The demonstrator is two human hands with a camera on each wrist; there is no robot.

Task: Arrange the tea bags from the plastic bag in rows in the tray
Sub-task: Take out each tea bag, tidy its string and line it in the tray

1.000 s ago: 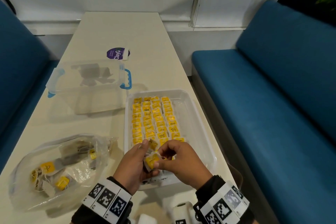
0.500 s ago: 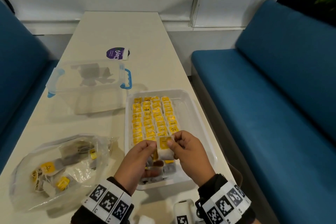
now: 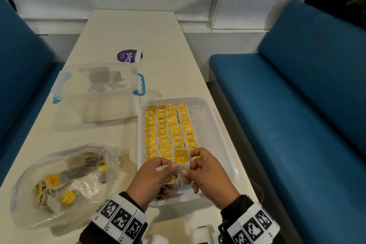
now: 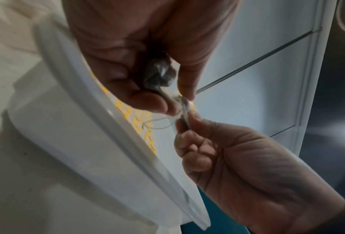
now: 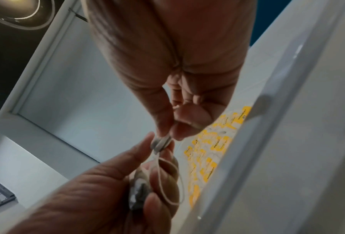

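Observation:
A white tray (image 3: 219,136) holds several rows of yellow-tagged tea bags (image 3: 168,127). Over the tray's near end both hands pinch one tea bag (image 3: 181,157), its yellow tag facing up, just short of the last rows. My left hand (image 3: 168,165) holds its left edge and also keeps a bunch of further tea bags (image 4: 159,74) curled in the palm. My right hand (image 3: 190,164) pinches the right edge, and a loop of string (image 5: 173,178) hangs below. The plastic bag (image 3: 59,184) with more tea bags lies to the left.
A clear lidded box with blue handles (image 3: 95,93) stands behind the plastic bag, left of the tray. A purple round label (image 3: 128,57) lies farther back on the cream table (image 3: 128,29). Blue benches flank the table, which ends just right of the tray.
Both hands have moved forward over the tray toward the end of the rows. The tea bag between them has turned tag-up and is now spread flat between the fingertips.

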